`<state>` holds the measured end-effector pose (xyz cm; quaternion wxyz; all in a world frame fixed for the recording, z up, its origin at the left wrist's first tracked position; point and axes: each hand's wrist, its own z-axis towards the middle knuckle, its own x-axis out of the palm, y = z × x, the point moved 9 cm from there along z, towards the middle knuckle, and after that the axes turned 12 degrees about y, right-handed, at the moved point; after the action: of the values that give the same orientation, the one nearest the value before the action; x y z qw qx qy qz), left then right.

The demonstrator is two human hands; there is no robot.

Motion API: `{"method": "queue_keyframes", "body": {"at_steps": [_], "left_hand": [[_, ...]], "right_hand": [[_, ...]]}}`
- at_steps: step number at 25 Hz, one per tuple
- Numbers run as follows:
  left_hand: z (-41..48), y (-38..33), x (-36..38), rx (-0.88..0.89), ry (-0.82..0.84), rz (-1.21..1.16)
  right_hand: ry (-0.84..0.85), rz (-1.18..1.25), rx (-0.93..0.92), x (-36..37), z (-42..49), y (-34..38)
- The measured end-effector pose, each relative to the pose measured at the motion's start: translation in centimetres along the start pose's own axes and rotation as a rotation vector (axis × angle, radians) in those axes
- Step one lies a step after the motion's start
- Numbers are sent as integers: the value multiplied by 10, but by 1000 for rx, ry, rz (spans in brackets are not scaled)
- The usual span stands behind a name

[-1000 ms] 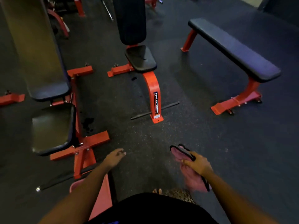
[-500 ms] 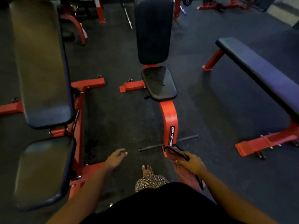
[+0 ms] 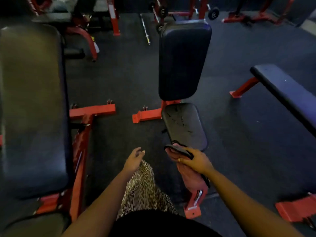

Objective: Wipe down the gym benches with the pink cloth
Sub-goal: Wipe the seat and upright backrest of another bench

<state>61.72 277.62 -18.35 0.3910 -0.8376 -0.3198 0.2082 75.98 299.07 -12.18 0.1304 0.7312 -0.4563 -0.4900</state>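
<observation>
Bench (image 3: 184, 127) nearer, right hand (image 3: 196, 162) — gripping pink cloth (image 3: 189, 178)

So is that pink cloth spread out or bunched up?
Bunched up: the pink cloth hangs crumpled from the right hand, not spread flat.

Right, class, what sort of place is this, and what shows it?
Most likely a gym: an upright padded bench, a flat bench, and a barbell lying on the floor.
</observation>
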Motion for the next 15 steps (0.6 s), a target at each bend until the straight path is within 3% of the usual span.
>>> {"method": "queue_keyframes", "body": {"at_steps": [9, 15], "left_hand": [[248, -47, 28, -157, 75, -18], [356, -46, 75, -142, 3, -307]], "right_hand": [[-179, -87, 299, -109, 199, -32], [-338, -344, 203, -128, 327, -39]]}}
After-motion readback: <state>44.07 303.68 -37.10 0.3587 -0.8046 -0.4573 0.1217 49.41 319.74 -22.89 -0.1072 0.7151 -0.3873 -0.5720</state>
